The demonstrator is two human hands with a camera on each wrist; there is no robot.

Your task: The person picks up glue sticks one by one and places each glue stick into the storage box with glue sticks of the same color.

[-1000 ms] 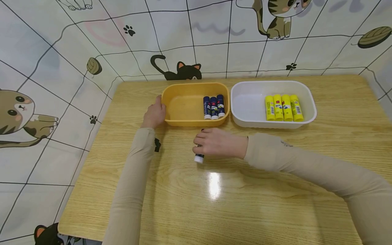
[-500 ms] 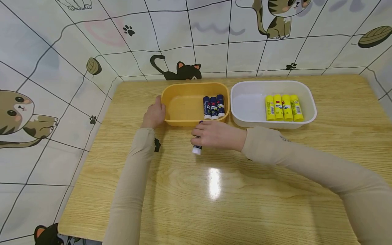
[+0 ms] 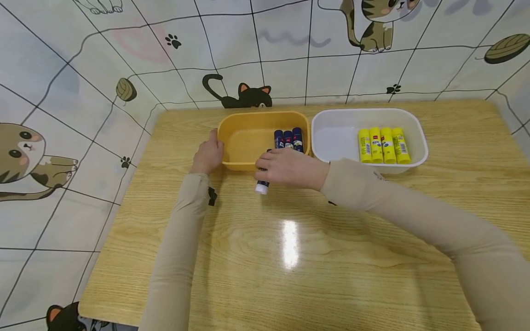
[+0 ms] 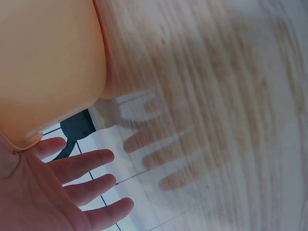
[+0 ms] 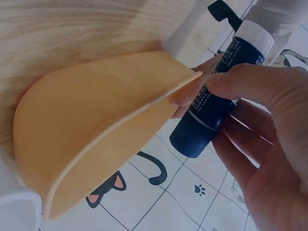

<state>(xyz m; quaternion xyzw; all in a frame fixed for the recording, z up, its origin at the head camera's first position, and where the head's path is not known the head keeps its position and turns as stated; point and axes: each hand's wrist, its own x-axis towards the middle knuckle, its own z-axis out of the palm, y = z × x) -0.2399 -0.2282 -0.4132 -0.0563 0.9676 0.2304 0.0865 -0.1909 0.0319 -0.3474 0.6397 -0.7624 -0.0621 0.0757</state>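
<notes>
My right hand (image 3: 291,168) holds a navy glue stick with a white end (image 5: 219,96), pinched between thumb and fingers. In the right wrist view the stick is tilted beside the rim of the orange-yellow bin; in the head view the hand overlaps the bin's front wall. Inside that bin (image 3: 244,138), at the right end, lie three navy glue sticks (image 3: 288,139), their lower parts hidden by the hand. My left hand (image 3: 208,155) rests at the bin's left end. In the left wrist view its fingers (image 4: 82,162) are extended and spread, with the thumb side at the rim.
A white bin (image 3: 335,138) stands just right of the orange-yellow one, with several yellow glue sticks (image 3: 383,145) lined up at its right end. Both bins sit toward the back of the wooden table (image 3: 352,276), close to a tiled wall (image 3: 285,78) with cat drawings.
My right hand has carried the navy glue stick away from the front of the table and slightly left, up to the orange-yellow bin's front wall. The left hand has stayed in place.
</notes>
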